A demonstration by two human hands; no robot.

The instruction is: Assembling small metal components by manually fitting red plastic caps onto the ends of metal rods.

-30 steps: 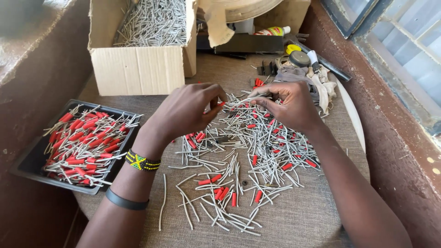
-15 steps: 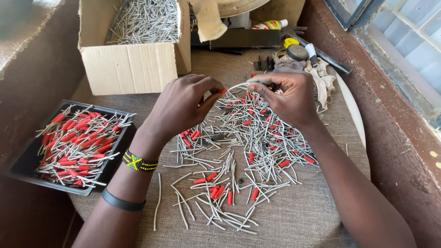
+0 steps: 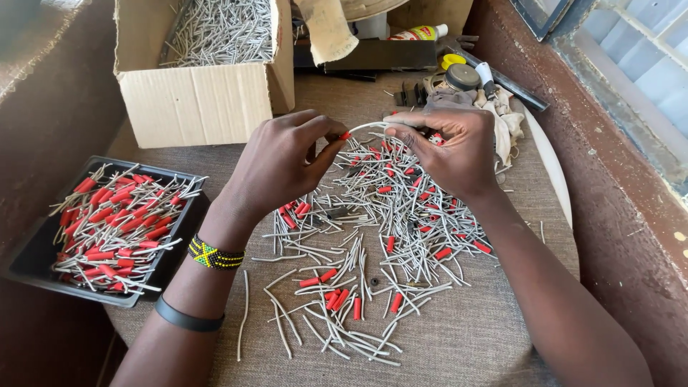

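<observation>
My left hand and my right hand meet above the table, both pinching one thin grey wire piece. A small red sleeve sits on the wire's left end, between my left thumb and fingers. Below the hands lies a loose pile of grey wire pieces, several with red sleeves. A beaded bracelet and a black band are on my left wrist.
A black tray at the left holds many red-sleeved wires. A cardboard box of bare grey wires stands at the back left. Tools, a cloth and a small bottle lie at the back right. A wall and window run along the right.
The hands stayed together on the wire; the wire's left end with the red sleeve now sits in my left fingers. The view shifted slightly.
</observation>
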